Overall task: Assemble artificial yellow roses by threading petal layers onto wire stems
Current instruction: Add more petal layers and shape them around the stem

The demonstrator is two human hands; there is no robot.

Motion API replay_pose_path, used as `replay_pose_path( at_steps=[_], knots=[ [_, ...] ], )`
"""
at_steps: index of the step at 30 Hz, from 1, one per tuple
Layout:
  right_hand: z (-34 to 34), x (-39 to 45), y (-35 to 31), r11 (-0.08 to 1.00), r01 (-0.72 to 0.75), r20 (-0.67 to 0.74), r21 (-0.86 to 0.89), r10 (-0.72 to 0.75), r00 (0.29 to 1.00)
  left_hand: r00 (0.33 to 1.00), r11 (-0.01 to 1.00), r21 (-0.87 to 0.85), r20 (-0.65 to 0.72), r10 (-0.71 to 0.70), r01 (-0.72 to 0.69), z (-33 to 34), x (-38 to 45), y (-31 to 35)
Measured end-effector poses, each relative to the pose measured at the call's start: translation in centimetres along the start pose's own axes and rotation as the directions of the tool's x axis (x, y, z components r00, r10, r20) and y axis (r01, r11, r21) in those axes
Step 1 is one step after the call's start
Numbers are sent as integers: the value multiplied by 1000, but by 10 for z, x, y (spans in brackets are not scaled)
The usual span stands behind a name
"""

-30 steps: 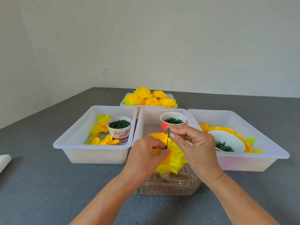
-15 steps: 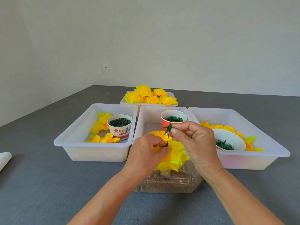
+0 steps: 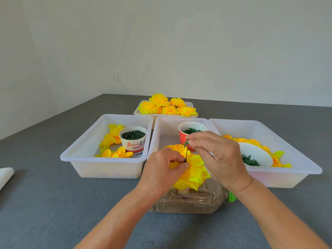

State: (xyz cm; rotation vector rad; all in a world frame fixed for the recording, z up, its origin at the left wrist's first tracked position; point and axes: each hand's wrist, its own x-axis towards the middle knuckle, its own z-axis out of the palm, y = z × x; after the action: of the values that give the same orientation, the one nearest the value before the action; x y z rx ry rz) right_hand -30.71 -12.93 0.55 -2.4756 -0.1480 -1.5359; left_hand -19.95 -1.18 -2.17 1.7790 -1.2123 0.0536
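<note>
- The yellow rose [image 3: 192, 169] is held in the left hand [image 3: 161, 171]'s clenched grip, above the bottle [image 3: 197, 200].
- The green calyx [image 3: 186, 142] atop the wire stem [image 3: 186, 153] is pinched by the right hand [image 3: 219, 159], near the middle tray [image 3: 158, 133]'s front edge.

A bare room set up as a piecework craft station, more likely in a home than a factory: plain white walls, one wall socket [image 3: 118, 76], and a wide grey surface [image 3: 45, 203] laid out with white plastic bins [image 3: 106, 169] of sorted yellow petals [image 3: 110, 139], paper cups of green parts [image 3: 133, 135], and a far tray of finished roses [image 3: 167, 106]
</note>
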Motion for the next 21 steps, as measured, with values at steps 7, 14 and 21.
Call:
replay_pose_path(
  at_steps=[7,14,21],
  knots=[
    [-6,3,1,981,142,66,-129,-134,989,1000,1000,-15,4,3,-3,0,0,1],
    [3,-4,10,986,142,90,-93,-133,987,1000,1000,-15,-10,17,-17,0,-2,0],
    [3,-7,5,986,104,38,-134,-100,994,1000,1000,-16,-8,-5,5,1,-1,1]
  ],
)
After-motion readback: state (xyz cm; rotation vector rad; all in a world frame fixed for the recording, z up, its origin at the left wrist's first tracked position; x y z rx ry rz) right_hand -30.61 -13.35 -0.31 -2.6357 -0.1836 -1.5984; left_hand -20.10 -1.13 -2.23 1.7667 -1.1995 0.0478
